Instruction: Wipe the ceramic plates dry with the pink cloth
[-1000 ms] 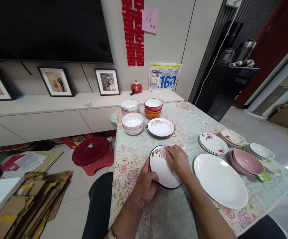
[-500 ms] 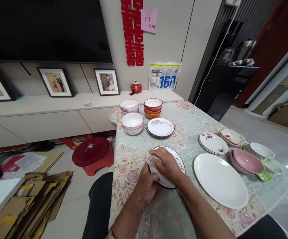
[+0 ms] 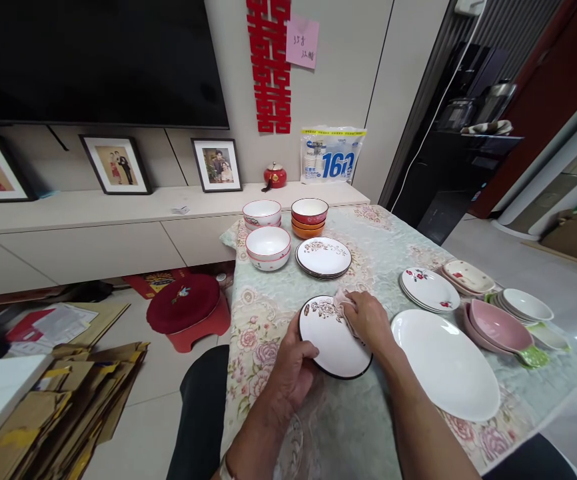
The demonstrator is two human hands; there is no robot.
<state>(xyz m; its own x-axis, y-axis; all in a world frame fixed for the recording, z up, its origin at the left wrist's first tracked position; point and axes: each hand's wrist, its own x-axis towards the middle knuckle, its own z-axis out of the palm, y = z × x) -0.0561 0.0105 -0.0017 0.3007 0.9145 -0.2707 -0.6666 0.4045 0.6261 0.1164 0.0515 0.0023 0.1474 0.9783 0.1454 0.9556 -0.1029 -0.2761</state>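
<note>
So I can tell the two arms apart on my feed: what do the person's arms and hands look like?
The left hand and right hand are ungloved, and no sleeve shows on the left forearm or right forearm. A pale band shows on the left arm at the bottom edge, too cut off to identify; none shows on the right.

The single view looked out from the person's head, facing forward and tilted down across the table [image 3: 378, 257], whose far edge lay toward twelve o'clock. It was near the work: the left hand [image 3: 291, 370] reached in from about six o'clock and the right hand [image 3: 371, 323] from five. The wide frame also took in a television [image 3: 93, 60] at ten, cardboard [image 3: 58, 407] at eight and a black unit [image 3: 443, 173] around two.
</note>
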